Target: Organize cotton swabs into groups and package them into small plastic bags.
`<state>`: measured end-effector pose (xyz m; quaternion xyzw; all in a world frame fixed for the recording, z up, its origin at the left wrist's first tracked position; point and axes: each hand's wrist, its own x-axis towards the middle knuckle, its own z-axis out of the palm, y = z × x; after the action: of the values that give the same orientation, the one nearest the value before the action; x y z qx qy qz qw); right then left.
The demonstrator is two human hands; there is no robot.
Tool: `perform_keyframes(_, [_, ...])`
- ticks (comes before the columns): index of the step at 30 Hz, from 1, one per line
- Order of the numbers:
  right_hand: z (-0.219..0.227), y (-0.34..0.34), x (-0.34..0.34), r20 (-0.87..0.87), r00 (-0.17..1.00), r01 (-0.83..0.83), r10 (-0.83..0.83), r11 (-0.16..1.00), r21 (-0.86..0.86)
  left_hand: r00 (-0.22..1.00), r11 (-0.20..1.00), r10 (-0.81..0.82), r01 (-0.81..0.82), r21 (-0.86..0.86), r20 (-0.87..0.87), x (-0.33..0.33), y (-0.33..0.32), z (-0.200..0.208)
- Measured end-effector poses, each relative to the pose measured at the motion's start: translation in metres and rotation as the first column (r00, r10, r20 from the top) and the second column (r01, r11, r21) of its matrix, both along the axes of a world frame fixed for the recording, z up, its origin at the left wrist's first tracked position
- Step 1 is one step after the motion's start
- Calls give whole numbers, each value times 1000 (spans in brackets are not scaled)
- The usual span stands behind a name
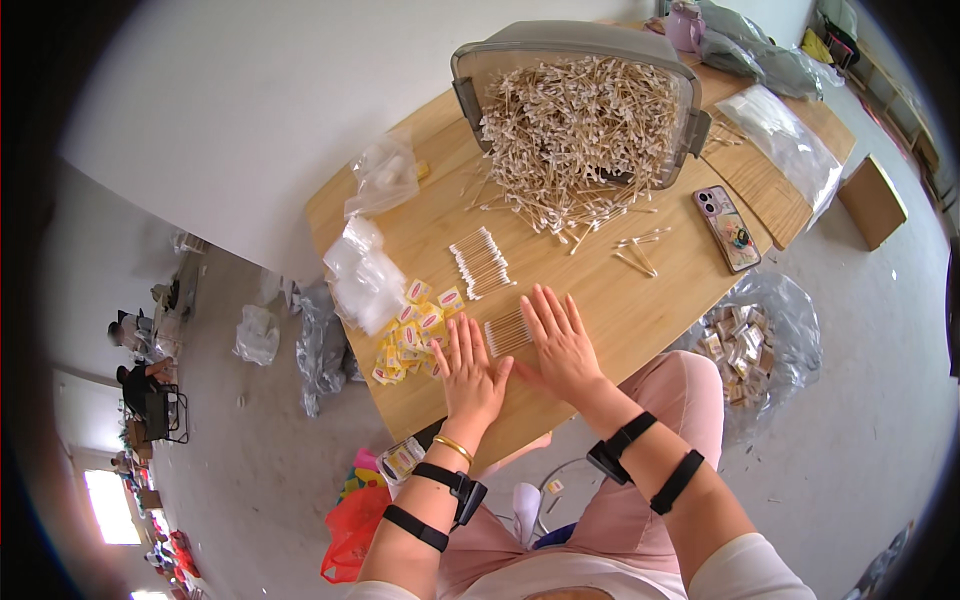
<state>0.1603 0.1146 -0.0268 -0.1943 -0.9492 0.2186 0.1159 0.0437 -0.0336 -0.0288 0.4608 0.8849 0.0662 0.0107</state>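
Observation:
A neat row of cotton swabs [508,334] lies flat on the wooden table between my hands. My left hand [468,375] rests at its left end, fingers stretched out. On the other side my right hand [562,345] lies with straight fingers along the swabs' right ends, covering some of them. Farther off is a second aligned row of swabs [481,263], untouched. Small yellow-and-white printed packets [408,335] are heaped just left of my left hand. A grey translucent bin [560,42] tipped toward me spills a large pile of loose swabs [585,135].
Clear plastic bags [362,275] lie at the table's left edge. A phone [727,228] sits at the right, near a few stray swabs [640,252]. Below the right edge, a clear bag of filled packets [740,345] stands on the floor. A red bag [355,535] hangs low left.

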Motion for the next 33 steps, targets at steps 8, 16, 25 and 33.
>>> perform_keyframes(8, [-16, -4, -22, 124, 991, -84, 54, 964, 251, 999, 999, 26, -28, 46, 47, 5, 12, -10])
perform_keyframes(16, [-10, -7, -15, 104, 993, -69, 47, 972, 223, 981, 927, 94, -149, 344, 172, -11, -58, 36])
perform_keyframes(25, [-13, -130, 5, 90, 964, -263, 251, 950, 168, 674, 588, 603, -737, 334, 426, 5, -259, -24])
perform_keyframes(33, [-14, -167, -3, 101, 958, -285, 269, 933, 220, 263, 128, 317, -964, 233, 911, 12, -215, -43])
